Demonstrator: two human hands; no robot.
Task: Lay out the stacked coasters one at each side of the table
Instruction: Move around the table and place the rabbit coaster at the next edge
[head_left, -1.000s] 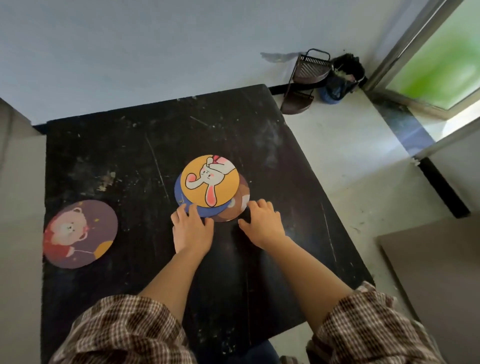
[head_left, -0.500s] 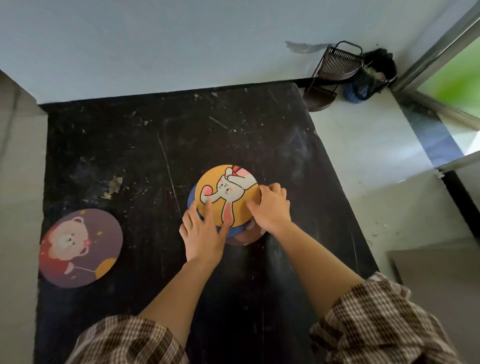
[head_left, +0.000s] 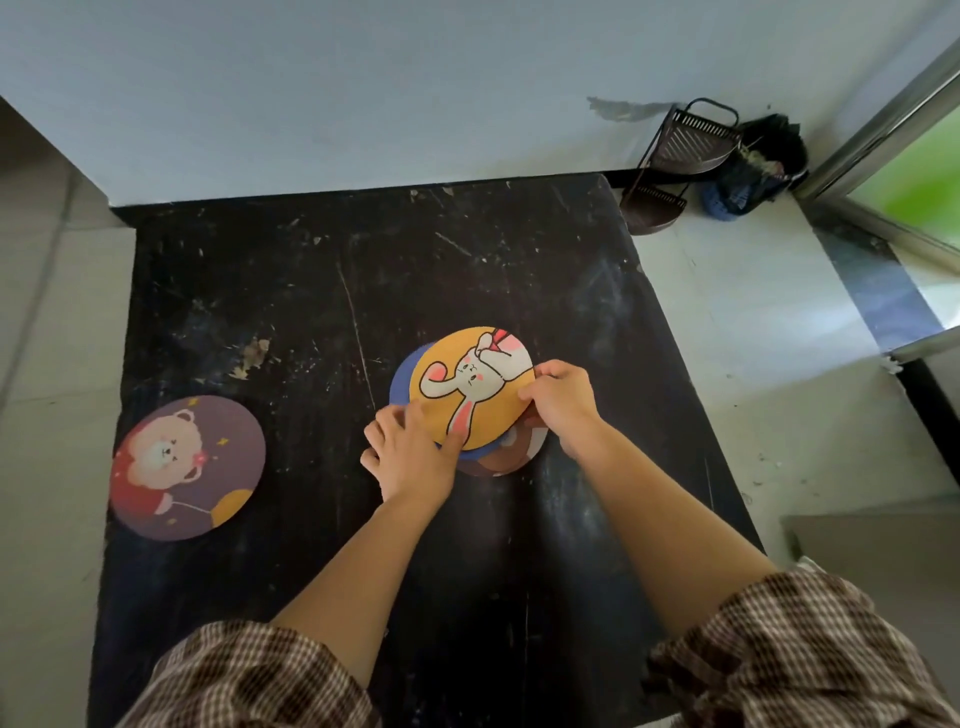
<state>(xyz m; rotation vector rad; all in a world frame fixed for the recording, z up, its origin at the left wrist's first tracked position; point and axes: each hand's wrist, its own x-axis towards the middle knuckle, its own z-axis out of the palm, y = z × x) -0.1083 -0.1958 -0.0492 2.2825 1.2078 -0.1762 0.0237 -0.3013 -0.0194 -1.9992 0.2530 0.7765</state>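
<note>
Pale blue wall (head_left: 363, 78), light tiled floor (head_left: 753, 322), corner rack (head_left: 680, 150), bright window (head_left: 919, 176)

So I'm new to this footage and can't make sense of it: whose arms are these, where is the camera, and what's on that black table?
There is no machine here. A person wears one wide-angle camera on the head, looking forward and down, so you see their own two arms in checked sleeves reaching over a scratched black table.

In the middle lies a small stack of round coasters. The top one, the yellow rabbit coaster, is pinched at its right edge by the right hand, while the left hand touches its near edge. Under it peek a blue coaster and a brown coaster.

By the table's left edge a purple bear coaster lies alone. On the floor in the far corner stand a wire rack and a dark bag.
</note>
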